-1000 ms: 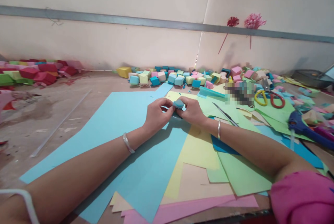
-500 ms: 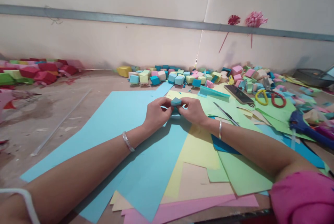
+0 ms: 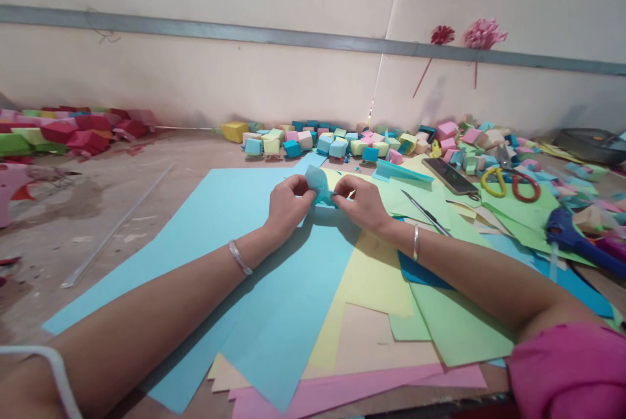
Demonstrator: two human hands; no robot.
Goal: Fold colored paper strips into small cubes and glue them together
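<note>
Both my hands meet over the middle of the work surface, pinching a small folded piece of light blue paper [image 3: 320, 187]. My left hand [image 3: 288, 205] grips its left side with closed fingers, and my right hand [image 3: 360, 204] pinches its right side. A flap of the paper sticks up between my thumbs. Each wrist wears a silver bangle. Under my hands lies a large light blue sheet [image 3: 235, 243], overlapping yellow [image 3: 372, 275] and green sheets [image 3: 454, 328].
A row of small coloured paper cubes [image 3: 332, 142] runs along the wall. A phone [image 3: 450, 176], a thin knife [image 3: 424, 212], yellow-and-red scissors [image 3: 511, 184] and a blue glue gun [image 3: 572, 236] lie to the right. Red and green paper boxes [image 3: 63, 132] are piled at far left.
The blue piece has opened from a small cube-like fold into a flatter shape with a raised flap. My hands stayed together and shifted slightly away from me.
</note>
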